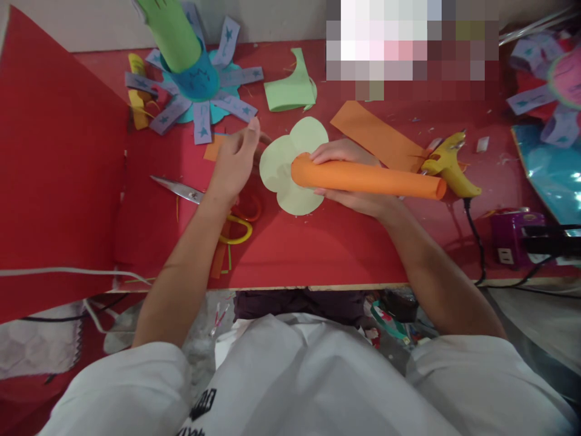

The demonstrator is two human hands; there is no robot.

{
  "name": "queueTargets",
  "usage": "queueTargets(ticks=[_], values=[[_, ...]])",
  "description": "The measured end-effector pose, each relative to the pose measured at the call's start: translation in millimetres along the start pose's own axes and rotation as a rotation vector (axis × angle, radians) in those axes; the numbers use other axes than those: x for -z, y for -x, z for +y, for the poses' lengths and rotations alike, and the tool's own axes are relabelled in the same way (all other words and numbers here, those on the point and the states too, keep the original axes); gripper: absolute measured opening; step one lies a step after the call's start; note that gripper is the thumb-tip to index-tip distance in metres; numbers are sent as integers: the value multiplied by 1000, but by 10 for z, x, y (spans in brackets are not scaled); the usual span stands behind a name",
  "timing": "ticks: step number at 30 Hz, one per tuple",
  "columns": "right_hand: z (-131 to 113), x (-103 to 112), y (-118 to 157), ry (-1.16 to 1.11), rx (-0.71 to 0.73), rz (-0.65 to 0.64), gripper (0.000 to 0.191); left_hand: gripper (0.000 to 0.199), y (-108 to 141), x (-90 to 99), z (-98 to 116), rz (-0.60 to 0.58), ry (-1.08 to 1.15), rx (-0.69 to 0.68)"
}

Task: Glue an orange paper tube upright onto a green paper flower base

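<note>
My right hand (349, 154) is wrapped round an orange paper tube (376, 179), fingers on its far side and thumb on its near side. The tube's left end meets the middle of a pale green paper flower (276, 160) with rounded petals. Just left of the petals is my left hand (240, 151), thumb raised and apart, holding nothing that shows; its other fingers are partly hidden. Scissors (181, 191) with yellow and orange handles lie partly under my left forearm.
Behind stands a blue paper ring (195, 79) with lilac strips and a green tube (175, 36). A yellow glue gun (449, 163) lies right, near an orange paper strip (376, 133), its cord running to a purple socket box (517, 239). Green paper scrap (290, 94) lies behind the flower.
</note>
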State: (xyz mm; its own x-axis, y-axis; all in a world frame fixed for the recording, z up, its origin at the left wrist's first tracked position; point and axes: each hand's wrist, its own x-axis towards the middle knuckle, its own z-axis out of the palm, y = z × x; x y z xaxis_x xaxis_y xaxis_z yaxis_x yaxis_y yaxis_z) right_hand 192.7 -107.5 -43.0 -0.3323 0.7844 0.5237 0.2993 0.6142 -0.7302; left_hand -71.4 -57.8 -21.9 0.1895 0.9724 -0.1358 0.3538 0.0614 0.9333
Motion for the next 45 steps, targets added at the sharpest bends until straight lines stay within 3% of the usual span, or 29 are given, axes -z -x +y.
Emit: queueTargets(ticks=[5, 10, 15, 20, 28, 33, 39, 45], values=[[24, 0, 10, 17, -51, -12, 40, 38, -62, 150, -36, 194, 197, -85], [48, -17, 16, -15, -42, -2, 41, 52, -125, 217, -52, 238, 154, -134], [19, -19, 10, -24, 2, 3, 38, 69, -129, 193, -42, 210, 32, -80], [47, -30, 22, -21, -12, 10, 39, 58, -95, 207, -20, 163, 91, -96], [20, -31, 15, -28, -29, 3, 38, 57, -65, 163, -28, 126, 171, -200], [-4, -33, 10, -30, -47, 13, 35, 50, -182, 143, -145, 158, 279, -345], [-14, 0, 8, -20, -80, -17, 38, 51, -379, 176, -398, 208, 177, -313], [-8, 6, 17, -50, -61, -7, 41, 41, -331, 87, -434, 16, -68, -320]])
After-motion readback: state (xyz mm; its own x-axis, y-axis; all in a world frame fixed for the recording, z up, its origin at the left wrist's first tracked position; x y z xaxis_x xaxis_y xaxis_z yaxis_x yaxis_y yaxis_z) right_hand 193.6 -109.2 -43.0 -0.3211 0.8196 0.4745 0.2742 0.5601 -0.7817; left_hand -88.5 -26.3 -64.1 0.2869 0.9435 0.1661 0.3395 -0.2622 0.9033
